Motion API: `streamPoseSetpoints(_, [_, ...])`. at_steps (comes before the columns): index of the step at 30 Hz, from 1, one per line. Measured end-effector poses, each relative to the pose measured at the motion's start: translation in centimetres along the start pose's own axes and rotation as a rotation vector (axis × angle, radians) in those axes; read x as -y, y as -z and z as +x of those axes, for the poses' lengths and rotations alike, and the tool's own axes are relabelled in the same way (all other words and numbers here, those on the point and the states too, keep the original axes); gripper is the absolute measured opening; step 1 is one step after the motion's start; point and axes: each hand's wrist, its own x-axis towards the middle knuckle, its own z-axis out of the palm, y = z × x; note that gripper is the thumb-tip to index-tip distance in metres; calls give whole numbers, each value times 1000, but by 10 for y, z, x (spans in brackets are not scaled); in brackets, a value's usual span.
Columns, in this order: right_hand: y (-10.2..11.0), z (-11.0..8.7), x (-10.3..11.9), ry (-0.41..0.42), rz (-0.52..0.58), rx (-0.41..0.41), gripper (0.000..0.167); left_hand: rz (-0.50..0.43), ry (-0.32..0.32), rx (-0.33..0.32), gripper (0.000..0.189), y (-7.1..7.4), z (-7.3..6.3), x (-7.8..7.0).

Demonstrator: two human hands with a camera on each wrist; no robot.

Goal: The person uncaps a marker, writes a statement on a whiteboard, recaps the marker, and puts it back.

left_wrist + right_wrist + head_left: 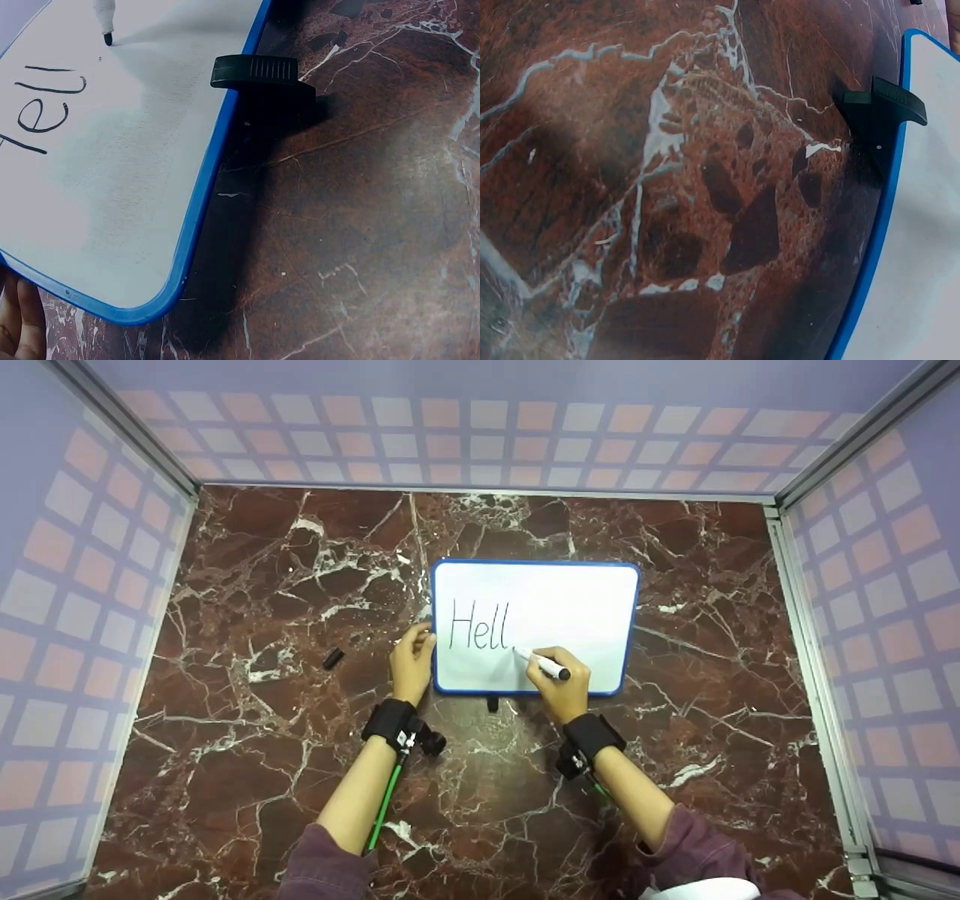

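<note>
A whiteboard (570, 607) with a blue frame lies on the marbled tabletop, "Hell" written in black on its left half. My right hand (564, 679) pinches a white marker (551, 666) with a black end, low over the board's middle. In the left wrist view, the marker's black tip (108, 39) points down close to the board, near a small dot after the last letter. My left hand (412, 660) grips the board's left edge with bent fingers; its fingers (28, 319) show at the blue rim in the left wrist view. The right wrist view does not show the marker.
A black marker cap (334, 658) lies on the tabletop (247, 750), left of my left hand. From the board's near edge a black clip (255, 73) sticks out. Patterned panels (480, 435) with metal edges enclose the table at the back and both sides.
</note>
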Motion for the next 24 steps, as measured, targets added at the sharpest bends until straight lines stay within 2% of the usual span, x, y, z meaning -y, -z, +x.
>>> streamPoseSetpoints(10, [-1, 4, 4, -17, 25, 23, 7, -1, 4, -3, 26, -1, -1, -2])
streamPoseSetpoints(24, [1, 15, 3, -26, 14, -26, 11, -1, 0, -2, 26, 1, -1, -3])
